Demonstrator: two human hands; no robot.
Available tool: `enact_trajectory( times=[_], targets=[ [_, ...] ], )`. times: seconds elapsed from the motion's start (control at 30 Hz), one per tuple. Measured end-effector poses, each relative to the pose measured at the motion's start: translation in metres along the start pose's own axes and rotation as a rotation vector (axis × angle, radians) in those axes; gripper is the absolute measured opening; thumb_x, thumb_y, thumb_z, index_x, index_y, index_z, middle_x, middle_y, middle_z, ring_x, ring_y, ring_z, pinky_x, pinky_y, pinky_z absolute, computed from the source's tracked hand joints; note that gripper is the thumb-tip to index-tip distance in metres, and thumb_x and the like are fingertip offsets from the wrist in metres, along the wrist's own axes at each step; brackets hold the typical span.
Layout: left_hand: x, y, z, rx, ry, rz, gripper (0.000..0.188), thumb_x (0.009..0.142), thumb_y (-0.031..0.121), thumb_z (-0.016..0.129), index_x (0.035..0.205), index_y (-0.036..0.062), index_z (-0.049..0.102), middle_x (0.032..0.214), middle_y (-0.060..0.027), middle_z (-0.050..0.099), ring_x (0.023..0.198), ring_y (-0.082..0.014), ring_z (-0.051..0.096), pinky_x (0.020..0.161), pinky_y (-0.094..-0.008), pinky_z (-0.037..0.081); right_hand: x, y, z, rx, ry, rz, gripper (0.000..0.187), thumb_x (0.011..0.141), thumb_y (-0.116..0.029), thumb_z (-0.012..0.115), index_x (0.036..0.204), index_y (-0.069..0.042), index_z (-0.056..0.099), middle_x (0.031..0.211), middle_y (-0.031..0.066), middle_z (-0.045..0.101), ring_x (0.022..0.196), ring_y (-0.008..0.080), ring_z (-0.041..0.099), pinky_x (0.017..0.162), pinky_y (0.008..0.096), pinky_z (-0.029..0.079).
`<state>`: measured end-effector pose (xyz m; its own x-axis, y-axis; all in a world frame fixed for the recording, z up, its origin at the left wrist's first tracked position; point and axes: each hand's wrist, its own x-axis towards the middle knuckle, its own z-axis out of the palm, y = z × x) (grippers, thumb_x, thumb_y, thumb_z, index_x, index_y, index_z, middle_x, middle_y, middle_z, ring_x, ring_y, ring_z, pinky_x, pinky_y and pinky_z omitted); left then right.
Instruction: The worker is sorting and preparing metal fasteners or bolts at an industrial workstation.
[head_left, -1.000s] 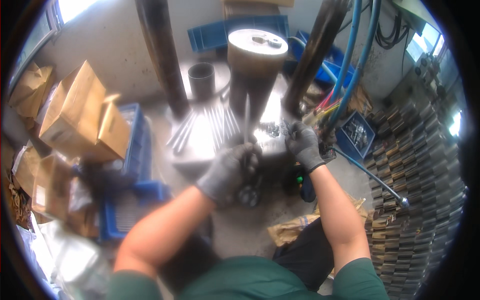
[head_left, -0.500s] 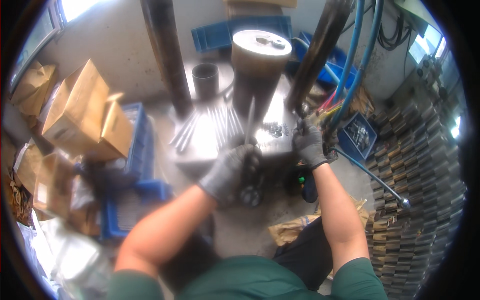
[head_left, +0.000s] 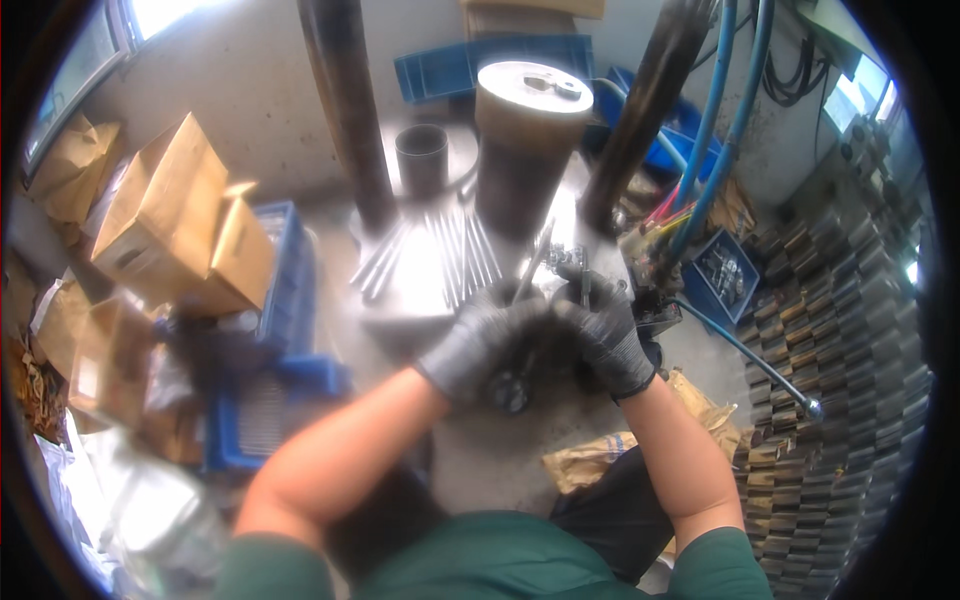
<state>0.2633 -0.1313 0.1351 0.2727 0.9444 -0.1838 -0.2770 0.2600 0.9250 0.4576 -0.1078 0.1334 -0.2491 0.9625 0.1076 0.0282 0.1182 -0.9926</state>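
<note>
My left hand (head_left: pixel 482 340), in a grey work glove, is closed around a slim metal rod (head_left: pixel 537 262). The rod leans up and to the right out of the fist. Below the hand shows a dark rounded piece (head_left: pixel 510 392); whether it joins the rod I cannot tell. My right hand (head_left: pixel 610 340), gloved alike, is beside the left one with its fingers bent together. A small dark piece seems to be in its fingers, too blurred to name. Just beyond are small dark parts (head_left: pixel 572 257) on the metal plate (head_left: pixel 400 318). Several bare metal rods (head_left: pixel 462 262) lie fanned out on the plate's left.
A thick column with a pale round top (head_left: pixel 535 85) rises behind, between two dark posts (head_left: pixel 347 110). Left are cardboard boxes (head_left: pixel 165 215) and blue crates (head_left: pixel 290 275). Right are a blue bin of metal parts (head_left: pixel 722 275), a blue-handled bar (head_left: pixel 755 360) and stacked metal pieces (head_left: pixel 830 400).
My right hand has come down and left, away from beside the right post, to meet my left hand. The rod in my left hand now tilts further right. The view has shifted slightly.
</note>
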Motion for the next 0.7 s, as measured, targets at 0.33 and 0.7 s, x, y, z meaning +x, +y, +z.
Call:
enact_trajectory(
  times=[0.33,0.7],
  targets=[
    [-0.005,0.001,0.003,-0.248,-0.037,0.021,0.021,0.096,0.022,0.071,0.109,0.009,0.06,0.091,-0.0016,0.064,0.077,-0.0094,0.062,0.066,-0.0221,0.052,-0.007,-0.013,-0.012,0.278,-0.206,0.285,0.066,0.09,-0.014,0.076,0.147,0.004,0.046,0.112,0.0056,0.066,0.102,0.0122,0.063,0.09,0.0299,0.054],
    [0.014,-0.002,-0.02,-0.352,0.191,-0.13,0.01,0.088,0.014,0.073,0.087,0.0084,0.064,0.059,0.0063,0.042,0.048,-0.0068,0.037,0.045,-0.0239,0.033,-0.003,-0.001,-0.03,-0.99,-0.086,-0.581,0.062,0.068,0.0,0.072,0.13,-0.008,0.065,0.113,0.0179,0.067,0.104,0.0395,0.063,0.092,0.048,0.052]
  ],
)
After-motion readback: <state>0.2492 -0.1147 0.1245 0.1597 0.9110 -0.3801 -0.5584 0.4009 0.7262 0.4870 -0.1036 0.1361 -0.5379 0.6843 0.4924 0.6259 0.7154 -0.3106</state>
